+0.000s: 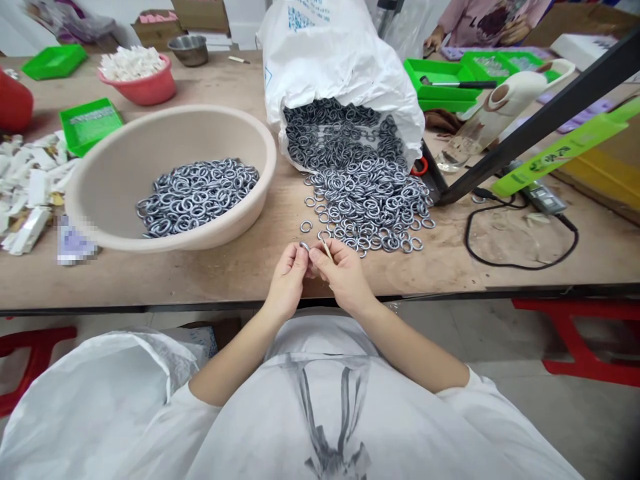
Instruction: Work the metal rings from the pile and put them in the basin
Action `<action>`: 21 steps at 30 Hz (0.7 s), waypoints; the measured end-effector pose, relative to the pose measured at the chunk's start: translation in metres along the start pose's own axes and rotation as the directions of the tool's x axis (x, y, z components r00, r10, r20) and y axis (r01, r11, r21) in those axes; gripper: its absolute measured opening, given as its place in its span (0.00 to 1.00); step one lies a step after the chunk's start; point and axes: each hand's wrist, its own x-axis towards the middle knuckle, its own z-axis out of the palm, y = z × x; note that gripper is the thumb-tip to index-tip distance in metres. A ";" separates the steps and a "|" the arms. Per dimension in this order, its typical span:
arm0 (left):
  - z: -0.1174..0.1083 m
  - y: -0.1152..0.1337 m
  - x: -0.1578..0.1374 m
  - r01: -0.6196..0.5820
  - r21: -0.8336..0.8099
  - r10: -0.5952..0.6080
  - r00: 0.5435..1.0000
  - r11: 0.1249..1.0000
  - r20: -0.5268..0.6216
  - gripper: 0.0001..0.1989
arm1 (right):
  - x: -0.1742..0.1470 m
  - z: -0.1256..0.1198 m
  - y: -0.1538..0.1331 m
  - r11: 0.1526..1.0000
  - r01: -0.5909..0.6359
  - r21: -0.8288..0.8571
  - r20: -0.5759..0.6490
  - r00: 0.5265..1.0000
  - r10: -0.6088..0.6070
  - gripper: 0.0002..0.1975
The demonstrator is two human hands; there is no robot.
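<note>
My left hand (289, 280) and my right hand (344, 270) meet at the table's front edge, fingertips almost touching. A grey metal ring (305, 246) is pinched between the thumb and fingers of my left hand. In my right hand, closed beside it, sits a thin pale stick (327, 250); whether these fingertips touch the ring too, I cannot tell. Just beyond my hands, a heap of similar grey rings (373, 200) spills from a white sack (345, 57) lying on its side. Left of the heap stands a beige basin (83, 190) with many more rings (200, 197) inside.
White pieces (35, 190) lie at far left, near a green tray (90, 127) and a red bowl (145, 83). A dark slanted post (540, 120), a pitcher (510, 100) and a black cable (520, 267) are at right. Another person (485, 23) sits across the table.
</note>
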 end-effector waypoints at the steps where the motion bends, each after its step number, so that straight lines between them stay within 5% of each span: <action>1: 0.001 -0.002 -0.001 -0.021 0.018 0.021 1.000 1.000 -0.006 0.19 | -0.003 0.001 0.002 1.000 0.023 0.009 -0.032 0.999 -0.022 0.16; 8: 0.008 0.002 -0.009 0.065 -0.023 -0.064 0.997 0.998 0.043 0.21 | -0.005 -0.007 0.002 0.996 0.064 -0.068 0.119 0.991 -0.056 0.18; 15: 0.018 0.014 -0.011 0.125 -0.075 -0.118 0.989 0.989 0.093 0.21 | 0.000 -0.011 -0.005 0.978 0.156 -0.138 0.022 0.988 -0.155 0.15; 18: 0.016 0.018 -0.010 0.125 -0.075 -0.118 0.988 0.989 0.100 0.21 | -0.001 -0.020 -0.011 0.872 0.295 -0.391 0.035 0.951 -0.306 0.16; 21: 0.016 0.021 -0.010 0.129 -0.077 -0.124 0.990 0.989 0.063 0.20 | -0.008 -0.028 -0.016 0.697 0.393 -0.600 0.206 0.918 -0.340 0.18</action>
